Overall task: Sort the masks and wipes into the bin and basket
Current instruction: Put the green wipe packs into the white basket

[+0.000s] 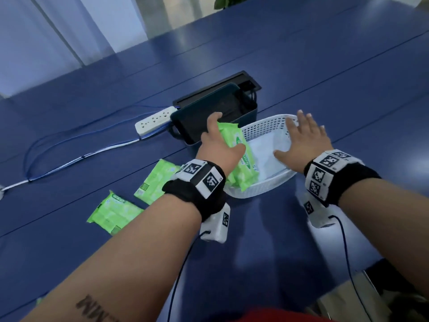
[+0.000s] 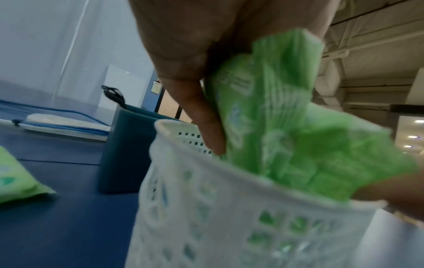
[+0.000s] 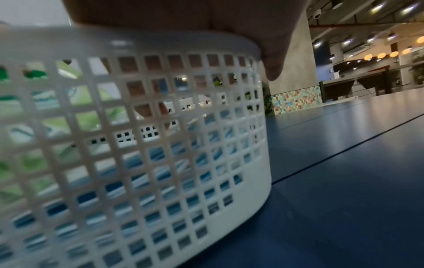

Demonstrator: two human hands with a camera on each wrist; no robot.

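My left hand (image 1: 219, 141) grips a green wipes pack (image 1: 233, 137) over the left end of the white mesh basket (image 1: 262, 190). In the left wrist view the fingers (image 2: 206, 127) curl round this pack (image 2: 263, 101) just above the basket rim (image 2: 206, 170). More green packaging (image 1: 245, 178) lies in the basket below it. White and pale blue masks (image 1: 269, 154) cover the basket floor. My right hand (image 1: 304, 135) is spread flat above the basket's right side, holding nothing. The dark blue bin (image 1: 183, 117) stands directly behind the basket.
Two more green wipes packs (image 1: 155, 180) (image 1: 113, 211) lie on the blue table, left of the basket. A white power strip (image 1: 154, 123) with blue and white cables sits left of the bin. A black floor box (image 1: 222, 88) is open behind it.
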